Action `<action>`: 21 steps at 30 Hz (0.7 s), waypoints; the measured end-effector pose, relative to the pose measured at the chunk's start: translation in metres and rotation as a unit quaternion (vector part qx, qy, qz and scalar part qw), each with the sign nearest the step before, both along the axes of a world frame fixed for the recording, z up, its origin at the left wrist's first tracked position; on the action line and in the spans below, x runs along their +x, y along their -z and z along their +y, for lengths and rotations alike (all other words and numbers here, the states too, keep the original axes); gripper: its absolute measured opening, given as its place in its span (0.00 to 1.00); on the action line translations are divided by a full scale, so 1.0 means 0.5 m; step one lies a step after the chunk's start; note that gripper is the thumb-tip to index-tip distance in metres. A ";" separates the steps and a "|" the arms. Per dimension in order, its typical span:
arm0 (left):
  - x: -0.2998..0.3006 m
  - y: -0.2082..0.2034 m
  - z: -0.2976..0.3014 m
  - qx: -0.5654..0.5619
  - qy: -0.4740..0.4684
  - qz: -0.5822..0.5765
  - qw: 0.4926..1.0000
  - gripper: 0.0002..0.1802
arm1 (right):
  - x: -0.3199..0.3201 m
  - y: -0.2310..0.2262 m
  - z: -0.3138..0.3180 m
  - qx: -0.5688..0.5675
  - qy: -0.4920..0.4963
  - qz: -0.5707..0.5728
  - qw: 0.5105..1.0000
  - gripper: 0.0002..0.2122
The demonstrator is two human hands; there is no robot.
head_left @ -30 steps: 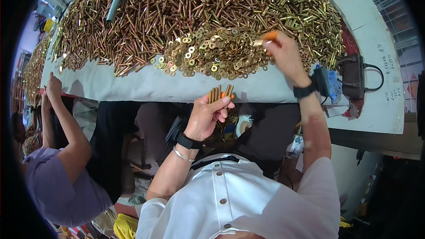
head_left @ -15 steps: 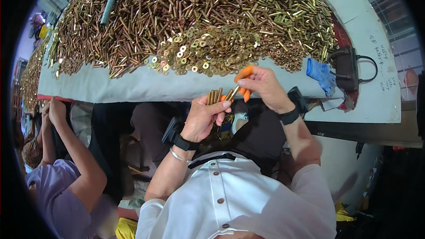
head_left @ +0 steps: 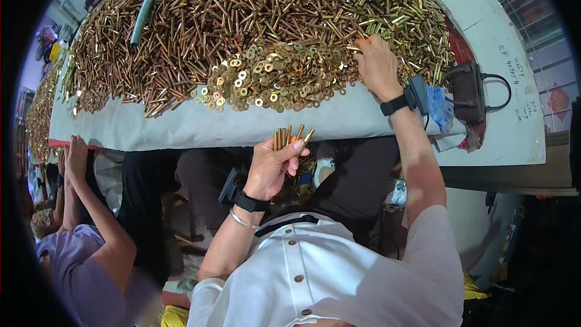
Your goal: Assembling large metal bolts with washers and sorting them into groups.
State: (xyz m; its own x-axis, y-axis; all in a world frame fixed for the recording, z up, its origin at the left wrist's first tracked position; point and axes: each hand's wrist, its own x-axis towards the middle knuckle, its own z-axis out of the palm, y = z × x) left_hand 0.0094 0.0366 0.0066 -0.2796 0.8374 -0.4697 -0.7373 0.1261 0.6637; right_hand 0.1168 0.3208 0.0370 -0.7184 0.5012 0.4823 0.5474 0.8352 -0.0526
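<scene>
My left hand [head_left: 275,166] is closed around several short, gold-coloured metal rods [head_left: 288,137], held in front of the table edge. They stand up in a row between thumb and fingers, and one leans to the right. A bit of orange covering shows on a finger behind them. My right hand [head_left: 379,68] reaches over the table, fingers bent down at the pile of gold-coloured rods [head_left: 260,9], right of the washers [head_left: 284,75]. Orange covers a fingertip there. A bright rod end lies by those fingertips; whether they grip it is hard to see.
A blue glove [head_left: 440,109] and a dark handbag [head_left: 469,94] lie at the table's right end. A green tube [head_left: 148,9] rests across the rods at the far left. Another person in purple [head_left: 78,254] sits to my left, hands at the cloth-covered table edge [head_left: 151,130].
My right hand has left the rods in my left hand and moved far and right onto the pile. The left hand stays in nearly the same place, still holding its rods.
</scene>
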 end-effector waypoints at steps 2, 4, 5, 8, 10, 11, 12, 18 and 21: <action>-0.003 0.004 -0.001 -0.010 0.003 -0.014 1.000 0.06 | -0.009 0.004 0.033 0.023 0.001 -0.055 0.998 0.07; -0.005 0.009 -0.004 -0.015 0.004 -0.006 1.000 0.07 | -0.014 0.008 0.046 -0.011 -0.002 -0.045 0.999 0.05; -0.007 0.010 -0.004 -0.017 0.008 0.003 1.000 0.07 | -0.012 0.010 0.049 -0.013 -0.003 -0.046 0.999 0.05; -0.004 0.006 0.000 -0.015 0.003 -0.006 1.000 0.08 | -0.004 0.012 0.039 0.004 -0.020 0.002 1.000 0.03; -0.005 0.009 0.000 -0.016 -0.004 0.002 1.000 0.07 | -0.005 -0.019 -0.022 -0.145 -0.019 0.055 0.988 0.04; -0.003 0.010 0.000 -0.013 -0.004 0.009 1.000 0.07 | 0.000 -0.029 -0.058 -0.286 -0.010 0.106 0.952 0.05; -0.002 0.007 0.001 -0.014 -0.008 0.010 1.000 0.07 | 0.006 -0.022 -0.089 -0.359 -0.059 0.119 0.924 0.06; 0.006 0.006 -0.001 0.008 -0.016 0.023 1.000 0.08 | 0.037 -0.039 -0.237 -0.501 -0.170 0.062 0.846 0.06; 0.012 0.004 -0.002 0.009 -0.007 0.019 1.000 0.07 | 0.040 -0.046 -0.247 -0.460 -0.199 0.049 0.864 0.06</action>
